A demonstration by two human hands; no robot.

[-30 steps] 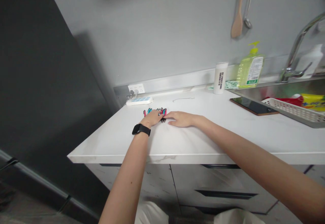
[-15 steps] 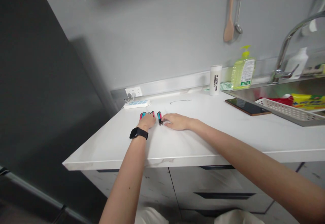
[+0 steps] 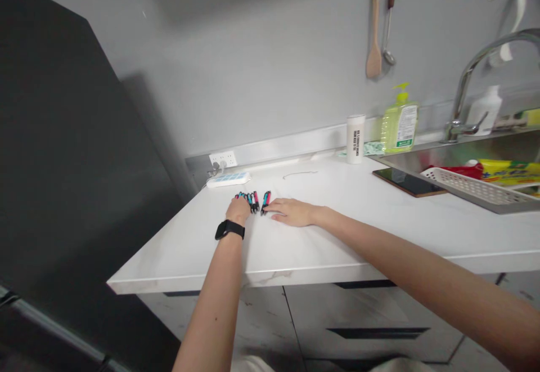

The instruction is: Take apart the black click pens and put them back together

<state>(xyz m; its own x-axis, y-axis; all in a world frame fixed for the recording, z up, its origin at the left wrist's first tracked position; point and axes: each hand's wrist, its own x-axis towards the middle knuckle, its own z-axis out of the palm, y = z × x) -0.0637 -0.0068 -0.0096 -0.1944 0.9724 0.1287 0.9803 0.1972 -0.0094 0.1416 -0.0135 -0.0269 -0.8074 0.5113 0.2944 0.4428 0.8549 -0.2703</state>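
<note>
Several pens (image 3: 253, 201) in pink, blue and white with black parts lie side by side in a row on the white countertop. My left hand (image 3: 238, 209), with a black watch on the wrist, rests at the near-left side of this row and covers some of the pens. Its fingers are mostly hidden. Just right of the row, a blue pen (image 3: 264, 202) and a pink pen lie together, a small gap from the others. My right hand (image 3: 292, 213) lies low on the counter with fingers stretched out, its fingertips touching this pair.
Behind the pens sit a white power strip (image 3: 230, 179) and a wall socket (image 3: 223, 159). To the right stand a white canister (image 3: 355, 140), a yellow-green soap bottle (image 3: 400, 127), a phone (image 3: 407, 182) and the sink with a white basket (image 3: 476, 185). A dark cabinet (image 3: 54, 135) borders the left.
My left hand has drawn back slightly to the left, so more of the pen row shows. My right fingertips now reach onto the separate pair. The camera view has tilted up a little.
</note>
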